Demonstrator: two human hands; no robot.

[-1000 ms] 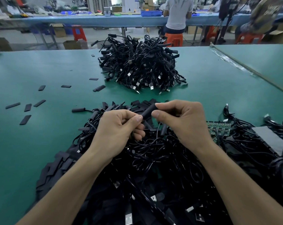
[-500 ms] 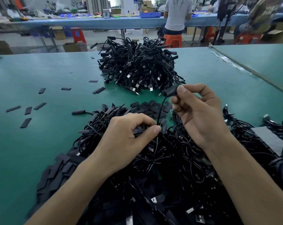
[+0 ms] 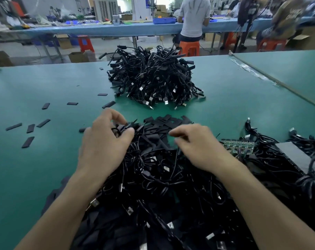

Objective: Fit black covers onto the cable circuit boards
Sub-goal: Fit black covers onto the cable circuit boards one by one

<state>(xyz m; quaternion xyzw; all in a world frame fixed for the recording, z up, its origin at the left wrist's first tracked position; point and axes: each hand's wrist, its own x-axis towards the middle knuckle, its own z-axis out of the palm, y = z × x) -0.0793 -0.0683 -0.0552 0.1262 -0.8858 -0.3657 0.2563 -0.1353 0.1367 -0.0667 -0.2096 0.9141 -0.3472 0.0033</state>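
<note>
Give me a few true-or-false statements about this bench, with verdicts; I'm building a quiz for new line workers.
1. The far cable pile sits on the green table, beyond both hands. True.
2. Loose black covers lie scattered left of the left hand. True.
3. The green circuit boards lie left of the left hand. False: they lie right of the right hand, beside the near cable heap.
4. The right hand is raised above the far cable pile. False: it is low over the near cable heap.
</note>
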